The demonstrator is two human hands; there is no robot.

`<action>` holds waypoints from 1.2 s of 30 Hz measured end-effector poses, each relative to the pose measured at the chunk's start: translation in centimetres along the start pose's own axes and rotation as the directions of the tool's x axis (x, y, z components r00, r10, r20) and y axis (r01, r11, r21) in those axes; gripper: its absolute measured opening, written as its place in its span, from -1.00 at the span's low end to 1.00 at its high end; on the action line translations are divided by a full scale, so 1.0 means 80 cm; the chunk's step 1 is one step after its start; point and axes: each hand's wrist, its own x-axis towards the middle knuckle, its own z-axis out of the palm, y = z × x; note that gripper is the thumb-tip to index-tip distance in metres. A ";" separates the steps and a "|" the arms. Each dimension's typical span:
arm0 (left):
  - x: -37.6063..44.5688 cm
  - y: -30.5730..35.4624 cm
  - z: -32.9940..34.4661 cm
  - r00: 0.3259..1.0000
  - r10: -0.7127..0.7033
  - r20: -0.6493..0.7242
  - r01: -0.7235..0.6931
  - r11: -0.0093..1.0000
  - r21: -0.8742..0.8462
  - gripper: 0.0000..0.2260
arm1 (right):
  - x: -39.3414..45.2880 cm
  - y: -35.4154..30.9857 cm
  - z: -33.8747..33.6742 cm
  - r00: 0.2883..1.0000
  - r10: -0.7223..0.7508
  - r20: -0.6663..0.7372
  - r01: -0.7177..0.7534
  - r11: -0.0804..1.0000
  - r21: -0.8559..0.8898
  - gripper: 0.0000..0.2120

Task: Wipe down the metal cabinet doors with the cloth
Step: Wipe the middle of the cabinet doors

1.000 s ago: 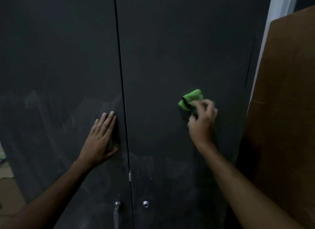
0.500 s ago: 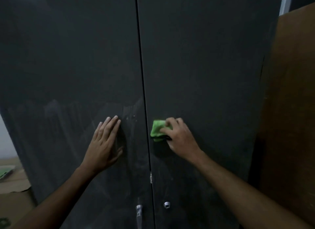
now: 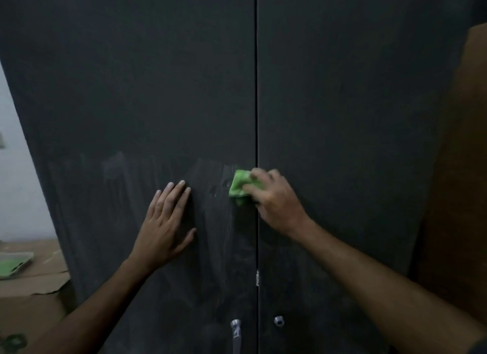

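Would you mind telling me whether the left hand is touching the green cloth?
Apart. The head view shows the left hand flat on the left cabinet door, with bare door between it and the green cloth.

Dim light is falling over the room, a pale wall (image 3: 15, 169) is showing far left of the fingers, brown cardboard (image 3: 31, 295) is lying on the floor below it, and a brown wooden panel (image 3: 458, 195) is standing far right.

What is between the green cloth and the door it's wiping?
Nothing visible. The right hand grips the cloth against the left door, right beside the seam. The left hand lies flat on that door, apart from the cloth.
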 end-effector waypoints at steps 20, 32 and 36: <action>-0.027 -0.015 -0.004 1.000 0.031 0.003 -0.031 1.000 0.001 -0.25 | 0.019 -0.025 0.023 0.926 -0.334 0.176 0.354 0.930 -0.099 -0.57; -0.051 -0.041 -0.018 1.000 0.017 0.008 -0.017 1.000 0.013 -0.25 | 0.055 -0.027 0.031 0.922 -0.373 0.106 0.387 0.901 -0.198 -0.55; -0.060 -0.048 -0.016 0.999 0.007 0.038 -0.007 1.000 0.009 -0.23 | 0.086 -0.042 0.034 0.936 0.227 -0.269 -0.225 0.974 0.039 -0.44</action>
